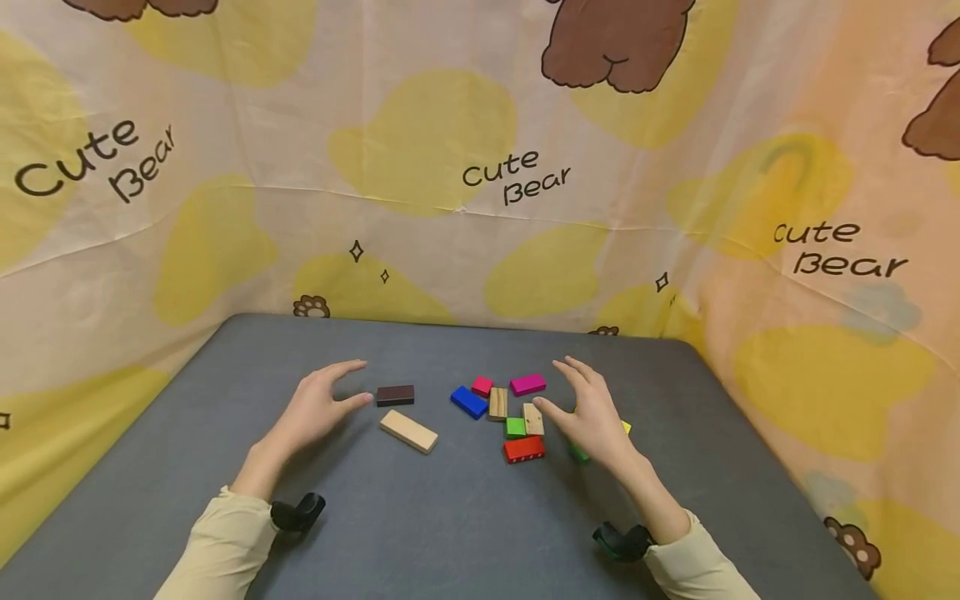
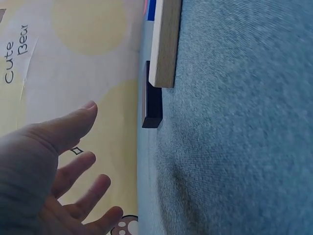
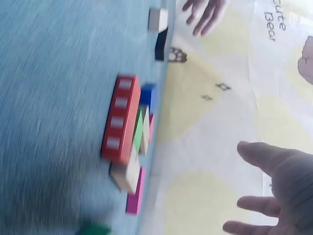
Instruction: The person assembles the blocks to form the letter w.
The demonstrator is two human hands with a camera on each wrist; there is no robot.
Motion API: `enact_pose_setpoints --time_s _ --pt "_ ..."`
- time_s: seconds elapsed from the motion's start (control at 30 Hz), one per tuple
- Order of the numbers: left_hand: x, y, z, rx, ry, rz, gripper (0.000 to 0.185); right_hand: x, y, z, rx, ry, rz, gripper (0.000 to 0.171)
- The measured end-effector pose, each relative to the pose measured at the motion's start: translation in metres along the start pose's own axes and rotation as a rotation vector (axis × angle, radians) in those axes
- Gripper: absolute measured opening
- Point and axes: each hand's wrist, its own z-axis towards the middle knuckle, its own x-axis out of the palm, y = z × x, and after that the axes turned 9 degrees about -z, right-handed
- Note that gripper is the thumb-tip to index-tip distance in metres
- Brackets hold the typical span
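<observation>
My left hand (image 1: 318, 404) hovers over the table's left side, fingers apart and holding nothing. Nearest to it lie a dark brown block (image 1: 395, 395) and a longer pale wooden block (image 1: 408, 431). My right hand (image 1: 592, 412), also spread and holding nothing, is raised beside a loose cluster. That cluster has a blue block (image 1: 469, 402), a small pinkish-red one (image 1: 482, 385), a magenta one (image 1: 528, 384), two wooden ones (image 1: 498, 403), a light green one (image 1: 515, 427) and a red block with white marks (image 1: 523, 450). A darker green block (image 1: 580, 453) and a yellow piece (image 1: 626, 427) are partly hidden by the right hand.
The blocks lie on a grey cloth-covered table (image 1: 420, 533). Behind and along both sides hangs a patterned curtain (image 1: 420, 142) with bears and lettering. Each wrist wears a black camera mount, the left one (image 1: 298, 512) and the right one (image 1: 624, 542).
</observation>
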Motion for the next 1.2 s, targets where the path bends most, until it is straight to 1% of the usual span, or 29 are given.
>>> enact_pose_setpoints --time_s 0.1,0.27,0.37,0.47,0.6,0.7,0.8,0.87,1.0,1.07,1.2 --pt "0.001 0.000 0.003 -0.022 0.011 -0.024 0.059 0.005 0.010 0.002 -0.032 -0.006 0.038 0.067" --pt "0.003 0.001 0.007 -0.064 0.028 -0.058 0.058 0.014 0.026 0.004 -0.026 -0.003 0.123 0.060" --pt "0.004 0.002 0.010 -0.093 0.030 -0.079 0.056 0.022 0.038 0.004 -0.004 -0.007 0.207 0.054" --pt "0.004 0.005 0.012 -0.107 0.038 -0.107 0.055 0.033 0.052 0.001 0.031 0.010 0.330 0.047" --pt "0.004 0.007 0.014 -0.104 0.052 -0.148 0.055 0.050 0.066 -0.002 0.098 0.074 0.526 0.041" --pt "0.005 0.009 0.015 -0.110 0.054 -0.170 0.053 0.060 0.075 -0.002 0.143 0.129 0.649 0.040" --pt "0.007 0.011 0.017 -0.119 0.064 -0.187 0.052 0.067 0.083 -0.002 0.187 0.159 0.748 0.039" --pt "0.008 0.014 0.017 -0.123 0.071 -0.195 0.052 0.071 0.087 -0.002 0.230 0.164 0.813 0.037" --pt "0.010 0.019 0.020 -0.131 0.088 -0.211 0.053 0.081 0.093 -0.003 0.356 0.160 0.928 0.035" --pt "0.012 0.021 0.021 -0.134 0.092 -0.218 0.053 0.087 0.097 -0.004 0.420 0.168 0.967 0.035" --pt "0.015 0.024 0.023 -0.136 0.090 -0.232 0.051 0.100 0.104 -0.004 0.492 0.183 1.007 0.035"
